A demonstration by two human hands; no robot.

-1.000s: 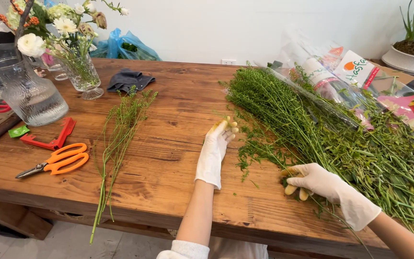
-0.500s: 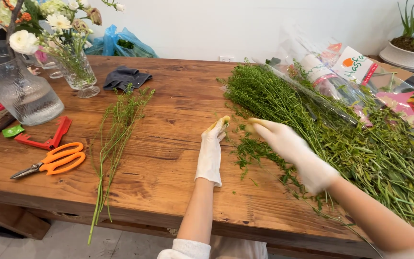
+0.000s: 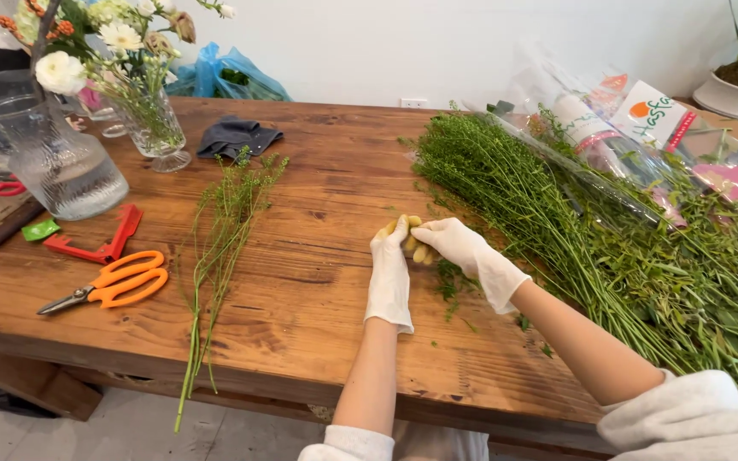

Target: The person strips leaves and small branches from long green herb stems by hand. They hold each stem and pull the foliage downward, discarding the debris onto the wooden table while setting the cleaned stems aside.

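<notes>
Both gloved hands, left hand (image 3: 389, 273) and right hand (image 3: 470, 253), met fingertip to fingertip mid-table beside the heap of green stems (image 3: 574, 222); whether they pinched anything I could not tell. Orange scissors (image 3: 113, 284) and a loose sprig bundle (image 3: 219, 235) lay toward the table's (image 3: 318, 179) left edge.

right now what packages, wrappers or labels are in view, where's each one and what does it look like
Clear plastic flower sleeve: far right of the table, lying over the green stems, long and crinkled.
Label: on the wrapping at far right, white rectangle with an orange round mark and a red edge.
Blue plastic bag: behind the table's far edge, crumpled.
Small green packet: left side by the red tool, flat.
</notes>
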